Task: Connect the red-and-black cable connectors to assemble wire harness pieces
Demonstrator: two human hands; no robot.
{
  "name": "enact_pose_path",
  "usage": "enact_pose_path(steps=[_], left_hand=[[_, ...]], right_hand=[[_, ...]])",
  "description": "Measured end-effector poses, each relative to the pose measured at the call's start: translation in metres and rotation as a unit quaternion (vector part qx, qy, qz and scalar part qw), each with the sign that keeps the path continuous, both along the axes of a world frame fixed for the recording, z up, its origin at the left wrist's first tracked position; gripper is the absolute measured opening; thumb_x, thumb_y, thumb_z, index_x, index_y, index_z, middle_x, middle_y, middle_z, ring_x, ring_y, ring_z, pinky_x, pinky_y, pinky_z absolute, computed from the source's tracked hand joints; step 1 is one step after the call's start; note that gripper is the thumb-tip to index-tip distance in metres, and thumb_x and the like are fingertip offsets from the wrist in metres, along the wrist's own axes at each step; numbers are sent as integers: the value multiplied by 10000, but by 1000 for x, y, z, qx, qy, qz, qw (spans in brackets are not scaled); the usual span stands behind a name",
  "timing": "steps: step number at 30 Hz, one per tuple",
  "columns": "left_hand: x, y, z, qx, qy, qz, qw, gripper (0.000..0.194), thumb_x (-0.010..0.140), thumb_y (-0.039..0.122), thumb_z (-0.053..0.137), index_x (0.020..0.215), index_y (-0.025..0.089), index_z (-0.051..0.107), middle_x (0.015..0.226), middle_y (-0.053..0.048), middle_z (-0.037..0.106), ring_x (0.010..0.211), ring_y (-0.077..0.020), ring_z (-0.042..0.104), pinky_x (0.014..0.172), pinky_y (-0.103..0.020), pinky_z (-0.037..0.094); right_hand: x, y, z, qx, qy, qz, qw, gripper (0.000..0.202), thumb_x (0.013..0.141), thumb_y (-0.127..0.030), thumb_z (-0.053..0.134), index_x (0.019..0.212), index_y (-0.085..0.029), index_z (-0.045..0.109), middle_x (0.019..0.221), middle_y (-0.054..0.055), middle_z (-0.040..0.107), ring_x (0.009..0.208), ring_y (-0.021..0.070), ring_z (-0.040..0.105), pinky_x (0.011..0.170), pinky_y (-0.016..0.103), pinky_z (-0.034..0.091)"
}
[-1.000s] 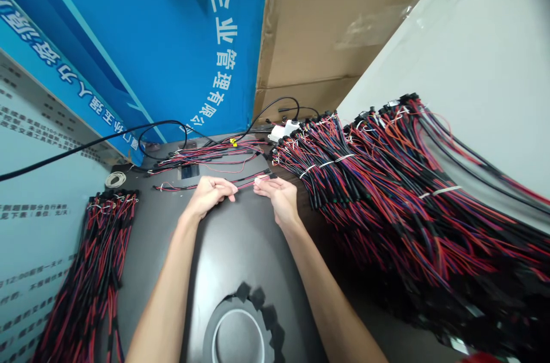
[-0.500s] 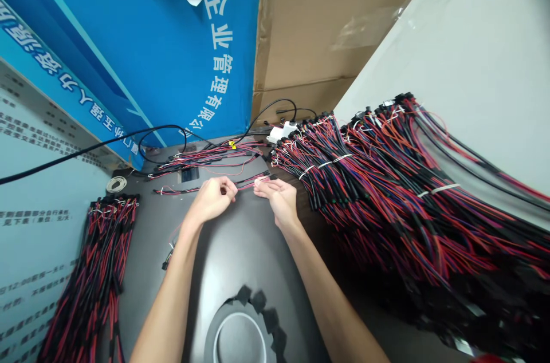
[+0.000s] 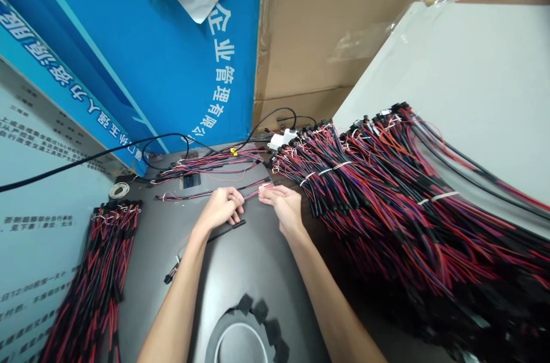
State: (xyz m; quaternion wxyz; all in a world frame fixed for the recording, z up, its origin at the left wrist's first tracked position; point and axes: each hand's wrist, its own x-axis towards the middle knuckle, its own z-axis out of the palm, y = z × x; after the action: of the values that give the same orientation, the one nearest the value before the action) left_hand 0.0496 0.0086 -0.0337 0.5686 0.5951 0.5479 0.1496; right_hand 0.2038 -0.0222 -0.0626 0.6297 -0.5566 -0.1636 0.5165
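In the middle of the grey table (image 3: 240,271), my left hand (image 3: 226,204) has its fingers curled around a thin red wire (image 3: 252,194). My right hand (image 3: 279,202) pinches the other end of this wire, thumb and fingers pressed together. A short stretch of wire shows between the hands. Just behind them lies a black and red cable (image 3: 197,193). A black-sleeved cable (image 3: 230,230) lies below my left hand and runs under my left forearm, with a black connector (image 3: 168,278) on the far side.
A roll of tape (image 3: 240,331) with black pieces along its rim sits in front. Large wire bundles (image 3: 378,180) fill the right side; another bundle (image 3: 103,260) is at left. Loose wires (image 3: 215,162), a white cord coil (image 3: 119,190) and a black cable (image 3: 86,154) lie behind.
The view has tilted up slightly. My left hand has opened its outer fingers a little, and the black-sleeved cable now shows below it. The hands remain close together with the wire between them.
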Motion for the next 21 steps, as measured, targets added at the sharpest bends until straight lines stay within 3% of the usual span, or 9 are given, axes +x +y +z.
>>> enact_pose_path(steps=[3,9,21], left_hand=[[1,1,-6,-16,-16,30,999,139,698,136,480,808,113,562,687,-47,632,427,-123,547,390,-224,397],[-2,5,-16,47,-39,113,992,218,625,251,593,720,76,684,535,-18,557,417,-53,340,424,-202,237],[-3,7,-27,77,-90,123,985,278,561,320,620,666,70,682,521,-2,496,526,-80,387,538,-217,272]], right_hand=[[0,2,-1,-14,-3,2,1000,250,496,-196,835,618,-84,648,668,95,688,634,168,665,668,275,606],[-1,5,-3,-23,18,4,1000,228,464,-123,806,605,-88,631,698,88,692,628,167,665,661,281,611],[5,6,4,-38,27,53,997,153,580,-87,780,656,-60,649,686,105,689,618,152,668,628,241,600]])
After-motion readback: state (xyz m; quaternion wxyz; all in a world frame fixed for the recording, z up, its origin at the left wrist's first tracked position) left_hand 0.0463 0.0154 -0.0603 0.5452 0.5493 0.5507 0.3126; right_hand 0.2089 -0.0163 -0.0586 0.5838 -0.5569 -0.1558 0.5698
